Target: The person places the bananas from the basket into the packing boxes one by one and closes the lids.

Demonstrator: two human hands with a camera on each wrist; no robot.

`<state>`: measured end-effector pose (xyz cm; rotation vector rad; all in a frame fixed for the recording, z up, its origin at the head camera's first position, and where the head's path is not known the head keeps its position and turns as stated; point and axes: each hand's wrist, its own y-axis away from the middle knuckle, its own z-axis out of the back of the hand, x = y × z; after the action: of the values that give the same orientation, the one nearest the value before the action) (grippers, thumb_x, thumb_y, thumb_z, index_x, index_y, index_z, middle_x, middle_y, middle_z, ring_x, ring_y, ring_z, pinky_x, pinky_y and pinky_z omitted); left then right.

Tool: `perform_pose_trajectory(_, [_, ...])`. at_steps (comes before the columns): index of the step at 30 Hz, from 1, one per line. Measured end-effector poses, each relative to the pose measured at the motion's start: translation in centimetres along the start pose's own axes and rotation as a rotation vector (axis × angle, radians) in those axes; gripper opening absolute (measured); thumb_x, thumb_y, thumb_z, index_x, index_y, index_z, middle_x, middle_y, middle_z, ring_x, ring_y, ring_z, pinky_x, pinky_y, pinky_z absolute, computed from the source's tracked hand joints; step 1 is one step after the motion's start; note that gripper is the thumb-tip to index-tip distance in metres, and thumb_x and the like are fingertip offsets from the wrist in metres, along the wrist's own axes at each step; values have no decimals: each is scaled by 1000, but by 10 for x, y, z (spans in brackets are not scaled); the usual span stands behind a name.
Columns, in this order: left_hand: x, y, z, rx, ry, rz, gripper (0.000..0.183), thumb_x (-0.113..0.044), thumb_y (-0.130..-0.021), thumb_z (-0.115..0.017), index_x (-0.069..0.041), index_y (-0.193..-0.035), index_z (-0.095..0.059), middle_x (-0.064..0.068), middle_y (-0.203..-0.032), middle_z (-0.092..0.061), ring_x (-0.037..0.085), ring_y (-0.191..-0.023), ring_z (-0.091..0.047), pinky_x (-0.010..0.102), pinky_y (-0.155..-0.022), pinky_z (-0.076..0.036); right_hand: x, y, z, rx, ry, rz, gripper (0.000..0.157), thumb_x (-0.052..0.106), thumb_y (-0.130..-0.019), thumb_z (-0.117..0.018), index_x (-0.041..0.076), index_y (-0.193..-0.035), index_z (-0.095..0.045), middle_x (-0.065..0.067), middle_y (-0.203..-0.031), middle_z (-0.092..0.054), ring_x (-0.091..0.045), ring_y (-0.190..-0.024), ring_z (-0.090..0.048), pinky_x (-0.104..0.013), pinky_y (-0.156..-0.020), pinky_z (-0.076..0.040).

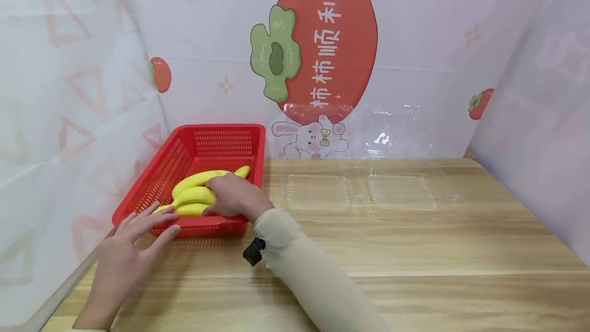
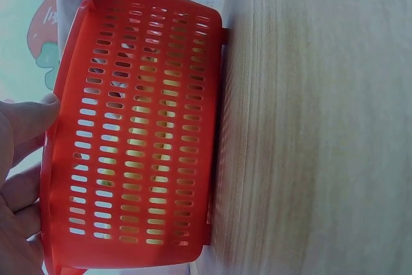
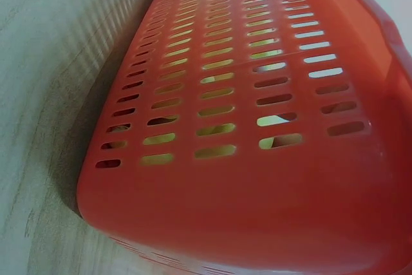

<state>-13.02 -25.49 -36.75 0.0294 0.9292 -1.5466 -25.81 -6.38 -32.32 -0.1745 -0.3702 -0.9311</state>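
Note:
Several yellow bananas [image 1: 189,196] lie together in the front part of a red plastic basket [image 1: 161,168]. My right hand [image 1: 235,196] reaches over the basket's front right edge and rests on the bananas. Its fingertips are hidden, so I cannot tell whether it grips one. My left hand [image 1: 129,250] is at the front left rim, fingers stretched over it and thumb outside. In the left wrist view, the left thumb [image 2: 32,117] touches the rim and the other fingers lie behind it. The right wrist view shows only the slotted basket wall [image 3: 257,191], with yellow through its slots.
Two clear plastic boxes with raised lids stand right of the basket, the nearer box [image 1: 318,191] beside the farther box [image 1: 401,188]. The wooden table [image 1: 415,270] meets a printed cloth backdrop [image 1: 207,29] behind and cloth sides. A black wrist device [image 1: 254,251] hangs below the right cuff.

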Motion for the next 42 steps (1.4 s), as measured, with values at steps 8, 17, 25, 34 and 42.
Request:
perform_pose_trajectory(8, [0,0,0,12,-7,18,40,-26,-90,-86,-17,-129,-77,22,-139,-71,51,-138,-57,71,-125,-30,0,-3,3,-12,42,17,52,40,-91,-84,29,-140,-69,12,-124,-73,-6,-106,-61,-29,-106,-54])
perform_pose_trajectory(17, [1,1,-1,17,-7,32,40,-27,-90,-86,-17,-128,-77,22,-139,-71,51,-138,-57,71,-125,-30,-3,-4,2,-13,1,42,47,37,-90,-85,28,-135,-72,13,-116,-73,-6,-101,-59,-27,-101,-54])
perform_pose_trajectory(25, [2,1,0,24,-3,30,43,-26,-90,-86,-17,-131,-76,21,-138,-71,50,-138,-57,72,-125,-30,-7,1,5,-112,-88,70,52,36,-94,-81,24,-143,-68,8,-129,-74,-8,-109,-62,-25,-101,-55])
perform_pose_trajectory(34, [2,1,-1,18,-13,34,46,-25,-89,-87,-16,-133,-75,23,-140,-69,51,-137,-58,74,-122,-31,-18,12,5,-327,-376,75,51,32,-95,-81,20,-143,-68,3,-129,-73,-6,-101,-62,-13,-82,-56])
perform_pose_trajectory(42, [3,3,-1,7,-16,16,45,-28,-91,-85,-18,-134,-75,20,-140,-70,49,-137,-58,64,-130,-27,-27,15,1,-421,-593,115,49,27,-96,-81,19,-142,-69,-1,-131,-72,-8,-101,-63,-16,-78,-57])
